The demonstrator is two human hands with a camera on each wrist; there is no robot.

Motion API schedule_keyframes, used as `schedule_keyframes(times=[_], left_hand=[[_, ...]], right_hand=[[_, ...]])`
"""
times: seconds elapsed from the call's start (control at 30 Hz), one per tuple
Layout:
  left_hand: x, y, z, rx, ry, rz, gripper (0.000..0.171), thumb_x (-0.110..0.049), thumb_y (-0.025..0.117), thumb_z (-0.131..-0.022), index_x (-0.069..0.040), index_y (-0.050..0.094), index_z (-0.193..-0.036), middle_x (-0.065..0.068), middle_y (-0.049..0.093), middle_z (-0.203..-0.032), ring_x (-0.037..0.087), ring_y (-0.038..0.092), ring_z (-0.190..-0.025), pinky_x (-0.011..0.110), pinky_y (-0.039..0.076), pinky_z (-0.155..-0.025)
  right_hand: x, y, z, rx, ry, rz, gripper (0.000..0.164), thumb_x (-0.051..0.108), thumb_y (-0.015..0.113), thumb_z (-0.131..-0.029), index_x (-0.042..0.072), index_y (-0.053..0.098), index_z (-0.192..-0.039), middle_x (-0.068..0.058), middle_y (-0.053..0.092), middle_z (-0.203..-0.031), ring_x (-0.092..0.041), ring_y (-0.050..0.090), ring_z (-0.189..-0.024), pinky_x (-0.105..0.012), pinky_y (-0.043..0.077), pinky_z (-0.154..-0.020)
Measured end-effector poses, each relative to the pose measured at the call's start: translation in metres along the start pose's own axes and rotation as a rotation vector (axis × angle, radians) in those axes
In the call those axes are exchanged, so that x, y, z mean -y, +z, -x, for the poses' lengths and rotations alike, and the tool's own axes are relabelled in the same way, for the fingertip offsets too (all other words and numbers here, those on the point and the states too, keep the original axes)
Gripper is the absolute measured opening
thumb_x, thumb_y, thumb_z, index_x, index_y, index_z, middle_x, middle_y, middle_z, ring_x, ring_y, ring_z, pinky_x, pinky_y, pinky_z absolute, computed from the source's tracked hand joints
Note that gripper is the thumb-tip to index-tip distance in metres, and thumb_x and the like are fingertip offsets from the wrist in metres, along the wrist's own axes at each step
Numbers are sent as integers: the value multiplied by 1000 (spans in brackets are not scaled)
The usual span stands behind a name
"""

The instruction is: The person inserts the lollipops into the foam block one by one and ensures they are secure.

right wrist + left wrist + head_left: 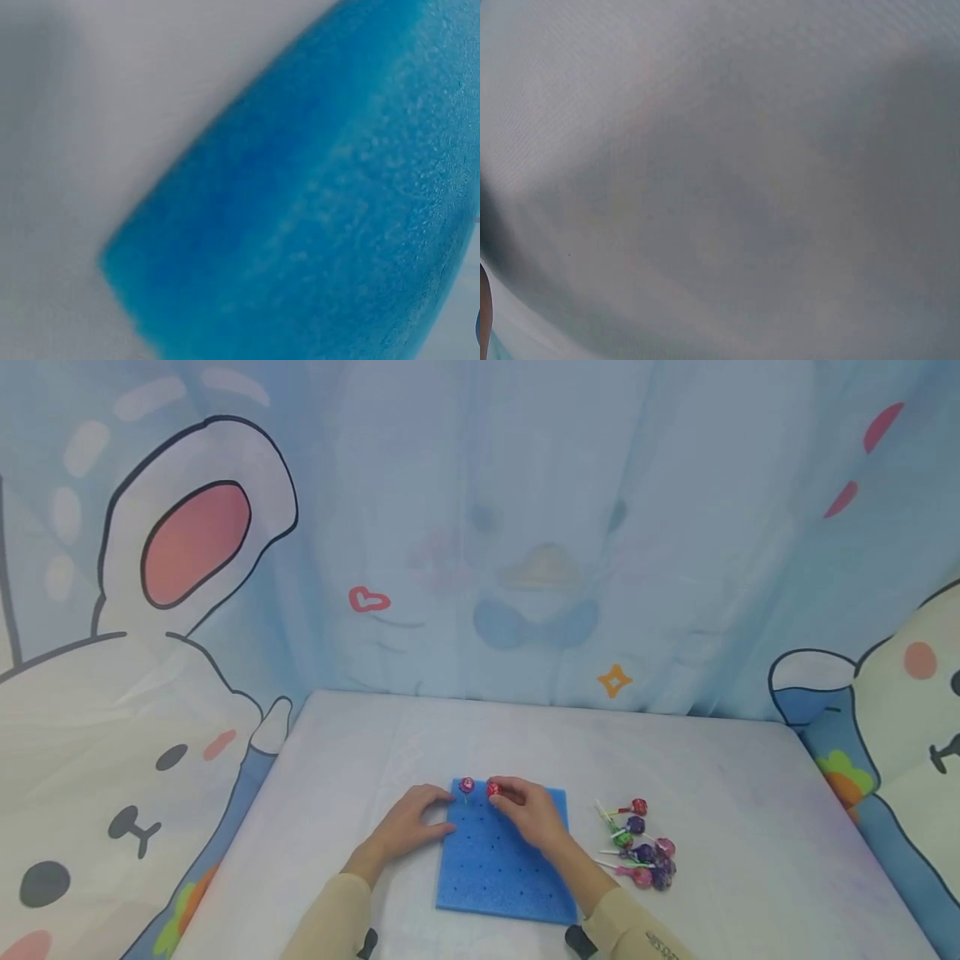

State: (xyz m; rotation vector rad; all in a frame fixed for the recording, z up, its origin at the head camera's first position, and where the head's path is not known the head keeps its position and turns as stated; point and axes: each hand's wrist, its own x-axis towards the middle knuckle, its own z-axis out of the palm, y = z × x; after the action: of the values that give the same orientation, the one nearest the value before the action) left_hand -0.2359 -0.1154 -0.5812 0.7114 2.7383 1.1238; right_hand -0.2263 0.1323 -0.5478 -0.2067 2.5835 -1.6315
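Observation:
A blue foam board (pixel 495 885) with rows of small holes lies on the table, and its edge fills much of the right wrist view (pixel 337 247). One lollipop (pixel 467 785) with a red and white wrapper stands upright in the board's far left corner. My right hand (pixel 531 817) pinches a red lollipop (pixel 493 788) by its head over the far row; its stick is hidden. At the board's left edge my left hand (pixel 411 820) rests with thumb and fingers spread, touching the side. The left wrist view has mostly blurred white cloth.
Right of the board lies a loose pile of wrapped lollipops (pixel 643 856), in red, purple, green and pink, sticks mostly pointing left. A white cloth (pixel 360 743) covers the table. Behind it hangs a light blue printed curtain (pixel 540 677).

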Motion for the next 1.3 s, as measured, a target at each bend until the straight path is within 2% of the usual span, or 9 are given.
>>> schedule_keyframes(times=[0.3,0.77,1.03,1.3], left_hand=[[0,0,1,7,-20,9,46,-38,70,-90,-20,59,-131,-3,57,-132,18,46,-130,43,37,-111],[0,0,0,7,-8,-7,47,-40,69,-90,-19,59,-131,-2,57,-132,20,47,-130,43,38,-110],[1,2,2,0,4,-8,46,-38,69,-91,-17,59,-130,0,58,-131,22,48,-128,45,39,-109],[-1,0,0,-1,-6,-1,46,-38,70,-90,-18,59,-130,-2,58,-130,20,48,-129,43,38,-110]], right_hand=[[-3,-3,-4,3,25,-58,33,21,67,-94,10,65,-125,-8,67,-121,-27,63,-114,-41,52,-94],[-5,-8,-2,-2,59,-93,33,21,68,-93,13,65,-125,-5,67,-121,-25,63,-115,-40,52,-95],[-8,-6,-3,13,55,-111,38,27,70,-92,13,65,-126,-6,67,-122,-26,63,-115,-41,51,-96],[-2,-12,-3,34,61,-163,47,29,72,-90,14,60,-132,-6,62,-130,-27,57,-124,-43,47,-100]])
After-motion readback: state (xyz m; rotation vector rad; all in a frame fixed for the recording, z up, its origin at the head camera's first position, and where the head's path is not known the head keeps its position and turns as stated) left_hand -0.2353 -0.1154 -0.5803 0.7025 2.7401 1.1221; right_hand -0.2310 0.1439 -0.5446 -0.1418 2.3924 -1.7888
